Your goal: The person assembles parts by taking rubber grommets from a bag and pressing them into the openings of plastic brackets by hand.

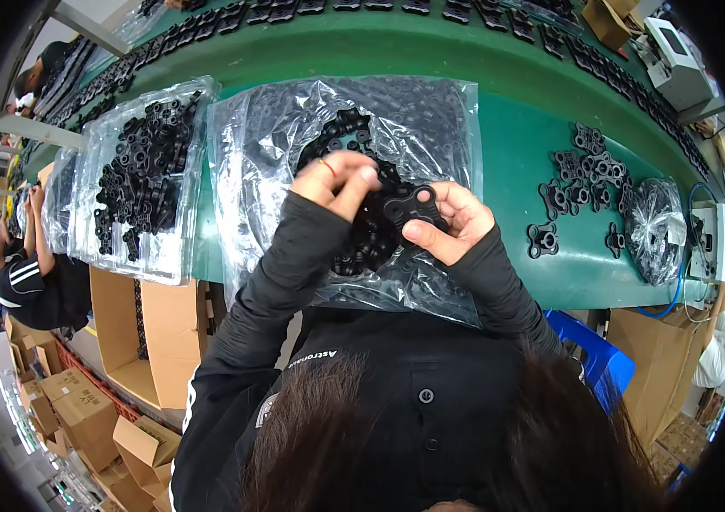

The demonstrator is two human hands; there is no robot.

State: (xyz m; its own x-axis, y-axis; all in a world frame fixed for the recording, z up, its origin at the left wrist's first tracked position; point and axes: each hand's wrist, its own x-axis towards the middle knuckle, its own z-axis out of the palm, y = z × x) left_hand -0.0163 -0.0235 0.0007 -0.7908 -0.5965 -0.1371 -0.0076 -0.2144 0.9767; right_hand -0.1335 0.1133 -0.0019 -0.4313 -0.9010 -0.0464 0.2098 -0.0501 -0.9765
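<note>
My right hand (458, 224) grips a black plastic part (413, 207) with round holes, thumb on top and fingers beneath. Just left of it, my left hand (334, 181) is slightly blurred, its fingers curled toward the thumb in a pinch. Whatever lies between those fingertips is too small or hidden to make out. Both hands are over a large clear plastic bag (251, 183) lying on the green table (516, 277). Through its opening, a heap of similar black parts (347, 128) shows between and behind my hands; more are visible through the plastic.
To the left, a clear plastic tray (170, 266) holds piled black parts. Loose black parts (588, 175) lie at right, beside a bagged bundle (658, 229). Rows of parts (277, 12) line the far side. An open carton (170, 328) stands below left, near another person (38, 277).
</note>
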